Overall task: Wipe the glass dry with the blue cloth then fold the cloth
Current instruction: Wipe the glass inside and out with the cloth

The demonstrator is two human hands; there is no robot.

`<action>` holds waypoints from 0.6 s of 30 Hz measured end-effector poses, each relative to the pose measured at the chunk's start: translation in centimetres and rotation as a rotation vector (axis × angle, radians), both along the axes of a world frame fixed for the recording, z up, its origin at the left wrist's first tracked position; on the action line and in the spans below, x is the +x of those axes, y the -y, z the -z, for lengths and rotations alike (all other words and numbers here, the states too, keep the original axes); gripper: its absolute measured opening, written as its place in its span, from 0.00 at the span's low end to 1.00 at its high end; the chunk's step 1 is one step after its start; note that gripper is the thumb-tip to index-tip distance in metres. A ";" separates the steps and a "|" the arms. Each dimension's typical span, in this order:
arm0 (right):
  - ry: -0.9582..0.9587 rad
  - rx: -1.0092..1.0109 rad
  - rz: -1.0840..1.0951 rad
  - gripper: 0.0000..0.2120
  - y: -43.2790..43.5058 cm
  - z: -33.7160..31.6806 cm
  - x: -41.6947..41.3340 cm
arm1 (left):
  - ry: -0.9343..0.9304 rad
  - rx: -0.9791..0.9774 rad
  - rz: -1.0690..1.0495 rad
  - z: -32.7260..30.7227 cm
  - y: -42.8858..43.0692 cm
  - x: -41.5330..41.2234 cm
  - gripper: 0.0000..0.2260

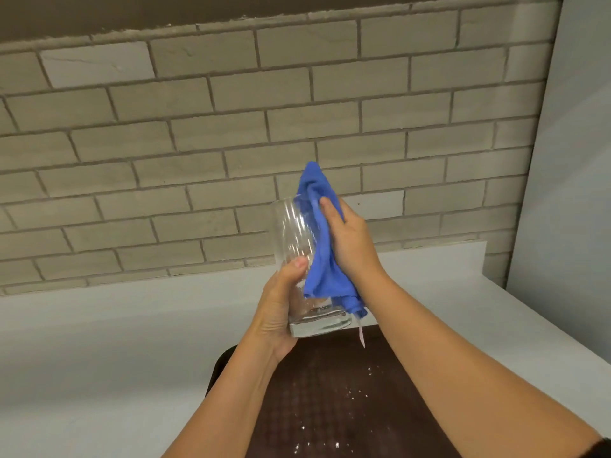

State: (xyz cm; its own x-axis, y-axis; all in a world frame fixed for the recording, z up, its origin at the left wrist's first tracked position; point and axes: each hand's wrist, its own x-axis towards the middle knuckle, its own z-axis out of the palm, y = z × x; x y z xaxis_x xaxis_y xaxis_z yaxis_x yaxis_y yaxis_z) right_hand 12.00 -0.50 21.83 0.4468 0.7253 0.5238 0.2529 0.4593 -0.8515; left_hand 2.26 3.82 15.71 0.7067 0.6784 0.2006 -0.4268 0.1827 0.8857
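Observation:
A tall clear glass [292, 233] is held up in the air in front of the brick wall, slightly tilted, its thick base toward me. My left hand [281, 309] grips it near the base, thumb on the side wall. My right hand [350, 242] presses the blue cloth [322, 259] against the glass's right side. The cloth is bunched, one corner sticking up above the rim and its lower end hanging past the base with a small white tag. Part of the cloth shows through the glass near the rim.
A dark brown tray [330, 408] with scattered water drops lies below my arms on the white counter [115, 342]. A tan brick wall [198, 143] rises behind the counter, and a pale wall panel [575, 160] closes the right side.

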 end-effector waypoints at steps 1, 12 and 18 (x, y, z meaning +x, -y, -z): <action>-0.032 -0.020 0.014 0.11 0.1 0.4 -0.1 | -0.002 0.006 -0.011 -0.1 -0.1 -0.1 0.29; 0.350 0.078 -0.020 0.20 2.3 4.0 -2.4 | -0.079 -0.055 0.061 -0.2 -1.0 -0.7 0.13; -0.066 -0.039 -0.025 0.13 -0.3 -1.2 0.2 | -0.032 0.027 0.020 -1.0 0.1 -0.6 0.20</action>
State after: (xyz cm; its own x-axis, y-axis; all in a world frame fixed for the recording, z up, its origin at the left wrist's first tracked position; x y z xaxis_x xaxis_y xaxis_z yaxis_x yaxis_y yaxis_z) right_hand 12.24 -0.20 23.06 0.4611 0.7557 0.4650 0.1844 0.4310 -0.8833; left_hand 1.62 3.67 16.70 0.7264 0.6588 0.1957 -0.3947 0.1668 0.9035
